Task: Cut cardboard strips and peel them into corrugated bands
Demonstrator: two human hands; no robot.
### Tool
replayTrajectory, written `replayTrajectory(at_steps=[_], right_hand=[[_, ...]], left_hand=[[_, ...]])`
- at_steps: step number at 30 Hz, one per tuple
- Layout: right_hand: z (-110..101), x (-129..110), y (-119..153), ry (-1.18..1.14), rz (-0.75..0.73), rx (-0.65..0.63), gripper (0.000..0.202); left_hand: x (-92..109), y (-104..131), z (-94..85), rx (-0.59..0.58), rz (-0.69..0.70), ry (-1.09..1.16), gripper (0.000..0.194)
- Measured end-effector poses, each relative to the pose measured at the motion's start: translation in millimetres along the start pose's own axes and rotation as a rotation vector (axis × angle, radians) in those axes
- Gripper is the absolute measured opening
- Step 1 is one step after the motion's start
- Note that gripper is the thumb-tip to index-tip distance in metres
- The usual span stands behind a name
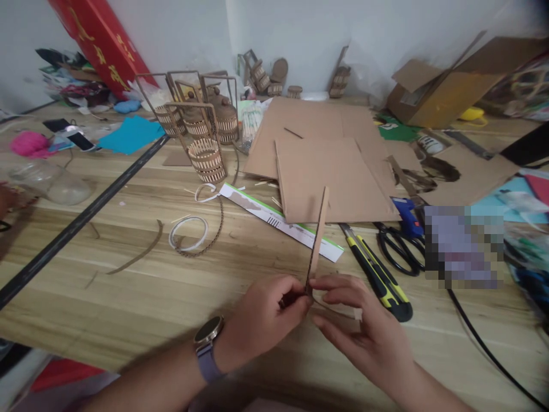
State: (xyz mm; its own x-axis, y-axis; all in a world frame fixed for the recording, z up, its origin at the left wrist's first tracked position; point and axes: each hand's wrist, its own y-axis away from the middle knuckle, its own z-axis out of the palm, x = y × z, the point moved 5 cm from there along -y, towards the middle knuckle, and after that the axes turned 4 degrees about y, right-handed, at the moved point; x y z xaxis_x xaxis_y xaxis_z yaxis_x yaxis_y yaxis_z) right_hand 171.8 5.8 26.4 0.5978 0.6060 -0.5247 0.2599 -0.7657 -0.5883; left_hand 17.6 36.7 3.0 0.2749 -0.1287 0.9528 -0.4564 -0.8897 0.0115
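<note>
A narrow cardboard strip [319, 234] rises upright above my hands, its corrugated edge showing. Thumb and fingers of my left hand [274, 309], which wears a watch at the wrist, pinch it near its lower end. Fingertips of my right hand [360, 326] touch the strip from the other side, the thumb held apart below. A thin curved band runs between the two hands toward a small whitish end by the right fingers; how it joins the strip is hidden. Just beyond lies a white paper-covered bar [278, 220] with a green edge. The yellow-black utility knife [377, 274] lies right of my right hand.
Cardboard sheets [321, 177] lie ahead. Small slatted baskets [206, 160] with tall handles stand back left. Black scissors [401, 252] and a blue tool [407, 216] lie right, near a black cable [476, 343]. A white tape ring [187, 233] and a clear jar [51, 182] are left.
</note>
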Motion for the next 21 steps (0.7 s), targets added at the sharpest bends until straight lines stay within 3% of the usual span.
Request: replayTrajectory(at_steps=[7, 21], right_hand=[[0, -4, -1, 0.09, -0.077, 0.03, 0.013], [-2, -1, -2, 0.085, -0.02, 0.003, 0.008]], left_hand=[[1, 1, 0.6, -0.002, 0.059, -0.051, 0.013], [10, 6, 2.3, -0.003, 0.342, -0.163, 0.015]])
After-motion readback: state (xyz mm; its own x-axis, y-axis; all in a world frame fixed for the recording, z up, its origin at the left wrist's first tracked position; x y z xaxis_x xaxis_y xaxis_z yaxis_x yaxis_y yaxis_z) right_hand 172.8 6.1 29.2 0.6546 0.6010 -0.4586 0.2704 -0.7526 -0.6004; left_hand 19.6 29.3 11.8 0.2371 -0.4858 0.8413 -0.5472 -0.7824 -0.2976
